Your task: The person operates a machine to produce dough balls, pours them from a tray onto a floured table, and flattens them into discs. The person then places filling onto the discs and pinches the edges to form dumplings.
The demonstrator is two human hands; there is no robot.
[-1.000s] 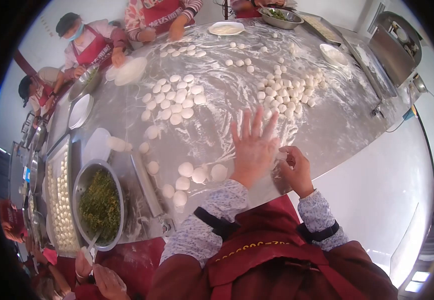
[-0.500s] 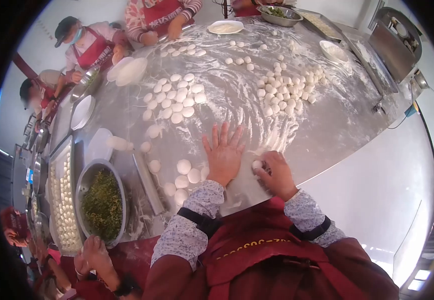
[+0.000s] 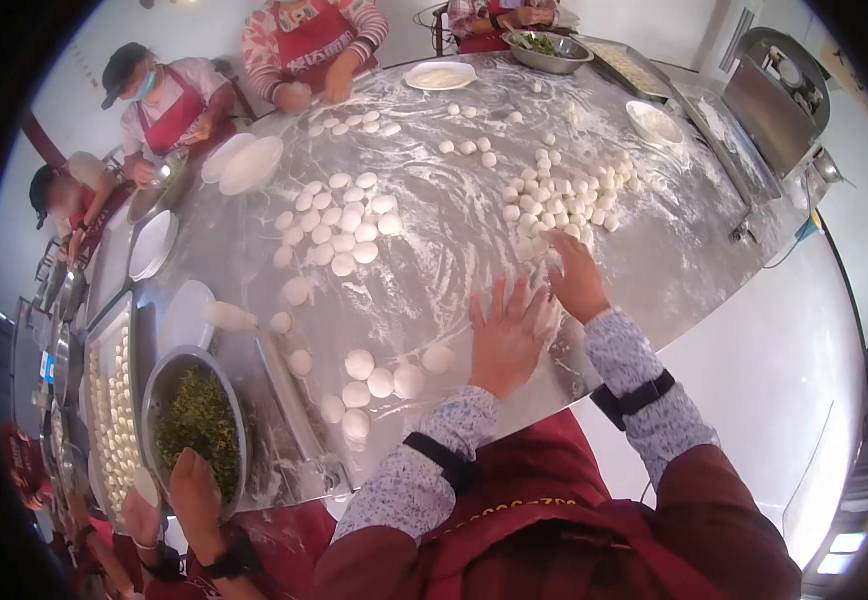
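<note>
My left hand lies palm down on the floured metal table, its fingers spread. Just ahead of it and to the right, my right hand reaches toward the near edge of a pile of small dough balls, fingers apart and thumb out. I see nothing held in it. Left of my left hand sit several flattened dough rounds; the closest dough round is a short way from my wrist. What lies under my left palm is hidden.
A larger group of dough rounds sits mid-table. At left stand a bowl of green filling, a rolling pin and a tray of dumplings. Co-workers' hands work by the bowl; other people stand along the far side.
My left hand has slid to the right, still spread. My right hand has moved forward from a dough ball near the table edge to the pile. A co-worker's hand has moved over the filling bowl.
</note>
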